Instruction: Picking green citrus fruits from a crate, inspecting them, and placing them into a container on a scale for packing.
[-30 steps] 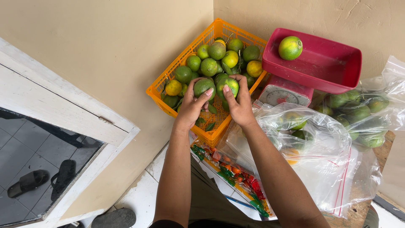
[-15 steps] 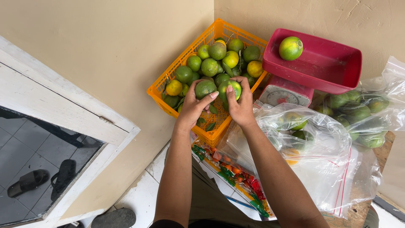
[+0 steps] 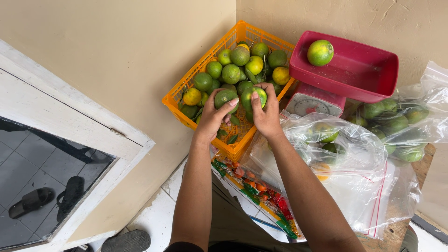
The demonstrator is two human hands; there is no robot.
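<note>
Both hands have stayed over the crate (image 3: 189,88) for the last second. The left hand (image 3: 215,113) grips one green fruit (image 3: 225,97), the right hand (image 3: 266,114) another fruit (image 3: 254,95), so picking goes on.

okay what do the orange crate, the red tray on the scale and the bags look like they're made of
Orange crate: moulded plastic by the look, an open lattice with a slight sheen.
Red tray: probably smooth, glossy plastic, with soft highlights on its walls.
Bags: thin clear plastic film, crinkled and shiny, with fruit visible through it.
</note>
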